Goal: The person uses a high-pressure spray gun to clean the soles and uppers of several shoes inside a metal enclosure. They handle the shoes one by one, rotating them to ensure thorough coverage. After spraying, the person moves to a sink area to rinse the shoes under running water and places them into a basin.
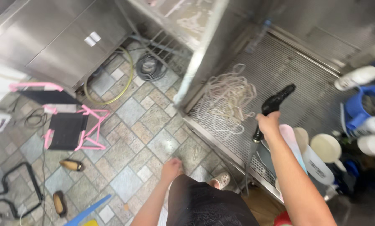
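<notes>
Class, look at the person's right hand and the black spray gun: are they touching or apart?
Touching. The head view shows the right hand wrapped around the black spray gun's handle, nozzle pointing away over the perforated metal tray.

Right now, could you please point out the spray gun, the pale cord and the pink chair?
Spray gun (275, 102), head view, black body.
Pale cord (229, 100), head view, middle of tangle.
Pink chair (68, 130), head view, black seat.

Tiled floor (133, 125), grey and tan squares. A pink-framed folding stool (72, 127) stood on it below a steel cabinet (66, 46). A yellow-green hose (122, 79) looped beside a dark coiled cable (149, 67). Two flat shoes (66, 184) lay lower left. Right edge: blue bucket (357, 111) and white bottles (321, 161).
</notes>
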